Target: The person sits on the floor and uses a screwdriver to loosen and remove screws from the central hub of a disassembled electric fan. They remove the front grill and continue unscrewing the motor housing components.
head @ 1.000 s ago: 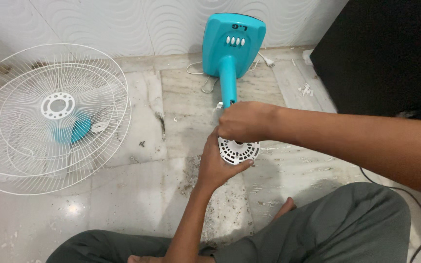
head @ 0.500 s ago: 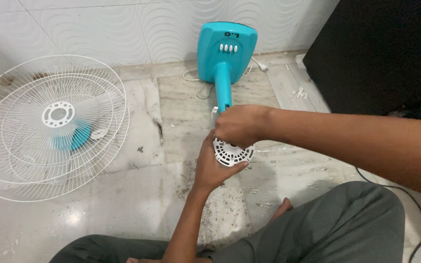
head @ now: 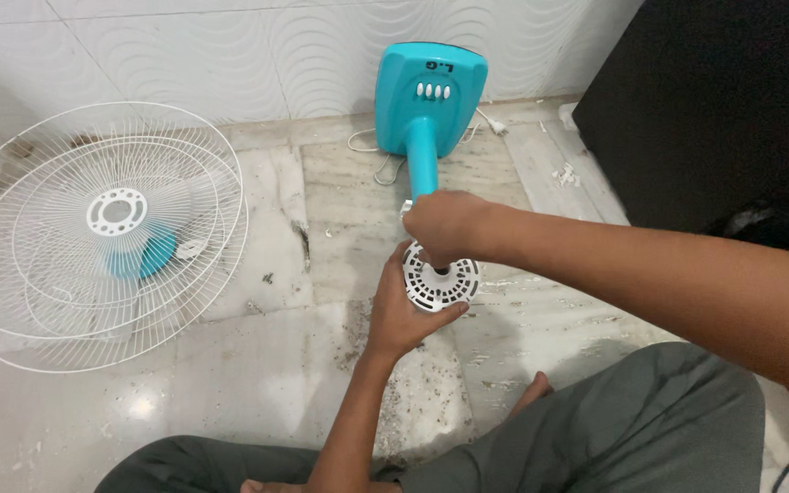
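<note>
A turquoise fan stand lies on the floor, its base [head: 431, 91] toward the wall and its pole [head: 422, 169] running toward me. At the pole's near end sits a white vented motor housing [head: 440, 285]. My left hand [head: 401, 309] grips the housing from the left and below. My right hand [head: 445, 228] is closed over the top of the housing, where the pole meets it, hiding that joint.
Two white wire fan grilles [head: 102, 233] lie stacked on the floor at the left, over a turquoise part [head: 139, 256]. A white cord and plug [head: 490, 123] lie by the wall. A black cabinet [head: 723, 100] stands at the right. Dust and debris speckle the marble floor [head: 413, 383].
The view has shifted a little; both hands stay on the white housing in the same grip, with only slight movement.
</note>
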